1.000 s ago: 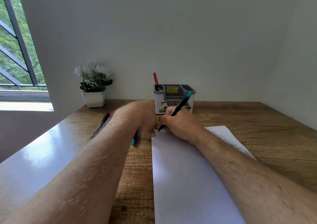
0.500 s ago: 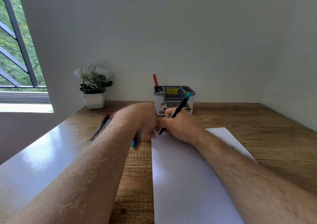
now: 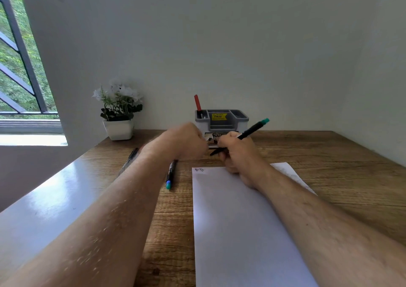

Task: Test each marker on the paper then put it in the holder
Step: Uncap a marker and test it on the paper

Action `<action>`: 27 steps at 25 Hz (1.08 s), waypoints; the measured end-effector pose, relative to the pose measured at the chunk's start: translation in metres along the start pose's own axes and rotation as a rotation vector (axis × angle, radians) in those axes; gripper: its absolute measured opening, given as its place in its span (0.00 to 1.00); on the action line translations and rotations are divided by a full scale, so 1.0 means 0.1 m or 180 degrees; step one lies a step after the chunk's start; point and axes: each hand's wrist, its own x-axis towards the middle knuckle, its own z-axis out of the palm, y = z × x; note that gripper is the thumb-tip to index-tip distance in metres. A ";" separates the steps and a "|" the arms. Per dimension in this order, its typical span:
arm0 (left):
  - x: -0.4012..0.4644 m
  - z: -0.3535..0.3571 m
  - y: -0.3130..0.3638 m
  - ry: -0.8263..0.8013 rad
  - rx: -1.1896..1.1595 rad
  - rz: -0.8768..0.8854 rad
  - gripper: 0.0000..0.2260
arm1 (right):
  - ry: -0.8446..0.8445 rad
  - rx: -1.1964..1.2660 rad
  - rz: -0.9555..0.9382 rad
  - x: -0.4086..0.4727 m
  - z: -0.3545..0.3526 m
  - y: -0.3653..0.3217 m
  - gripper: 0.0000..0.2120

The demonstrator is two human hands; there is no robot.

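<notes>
Nearby, spare marker (teal-ended) lies beside left forearm, flowerpot behind.

The right hand has lifted the teal-capped marker off the paper; its tip, which touched the sheet's far left corner a second ago, now hangs above the far edge, and the barrel lies flatter, its teal end swung further right. The left hand, curled, has drawn up and away from that corner. A small scribble now shows there, and more of the marker lying on the table beside the left forearm is uncovered
</notes>
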 end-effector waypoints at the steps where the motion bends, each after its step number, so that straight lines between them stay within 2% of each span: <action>1: 0.02 -0.01 0.03 0.0127 -0.0355 -0.0045 0.12 | -0.0052 0.0399 0.0113 0.01 -0.02 0.00 0.10; 4: 0.12 0.00 0.05 0.0410 -0.1525 -0.0169 0.14 | -0.0089 0.0935 0.0259 0.03 -0.06 0.01 0.10; 8: 0.07 0.02 0.01 0.0415 -0.2934 -0.0521 0.08 | -0.0067 0.1323 0.0339 0.03 -0.09 0.00 0.04; 12: 0.10 0.01 -0.03 0.0531 -0.4106 -0.1057 0.10 | 0.0091 0.1668 0.0329 0.03 -0.12 -0.02 0.08; 15: 0.12 -0.02 -0.08 0.0410 -0.4762 -0.1189 0.10 | 0.0086 0.1683 0.0339 0.02 -0.11 -0.02 0.11; 18: 0.16 -0.03 -0.11 0.0261 -0.5157 -0.1126 0.15 | 0.0049 0.1606 0.0363 0.02 -0.11 -0.03 0.09; 21: 0.23 0.02 -0.15 0.0284 -0.5287 -0.1040 0.25 | 0.0037 0.1562 0.0404 0.03 -0.10 -0.03 0.07; 24: 0.20 0.02 -0.12 0.0412 -0.5504 -0.0900 0.14 | 0.0053 0.1557 0.0392 0.04 -0.09 -0.01 0.09; 27: 0.20 0.03 -0.11 0.0409 -0.5585 -0.0834 0.11 | 0.0071 0.1570 0.0387 0.05 -0.09 -0.01 0.09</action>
